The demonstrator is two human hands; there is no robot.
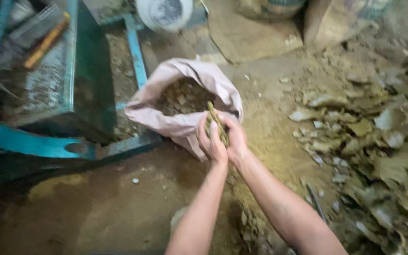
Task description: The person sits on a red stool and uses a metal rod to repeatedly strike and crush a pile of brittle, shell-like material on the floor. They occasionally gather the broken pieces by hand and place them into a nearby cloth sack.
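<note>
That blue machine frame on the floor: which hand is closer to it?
Left. The left hand is on the side toward the blue machine frame, though apart from it; the right hand is pressed against it on the far side.

In front of you an open pale pinkish-grey sack (pixel 180 123) stands on the dirt floor, its mouth rolled back and its inside filled with brown crumbled bits; its near rim sits just beyond your hands, and its left side leans against a blue metal frame (pixel 137 52); at the top edge, right of centre, you see two more brown sacks, one (pixel 341 19) upright at the right and another (pixel 270 7) beside it, both cut off by the frame edge; a flat brown cardboard sheet (pixel 249 35) lies below them; you see no labels, signs or screens.
</note>
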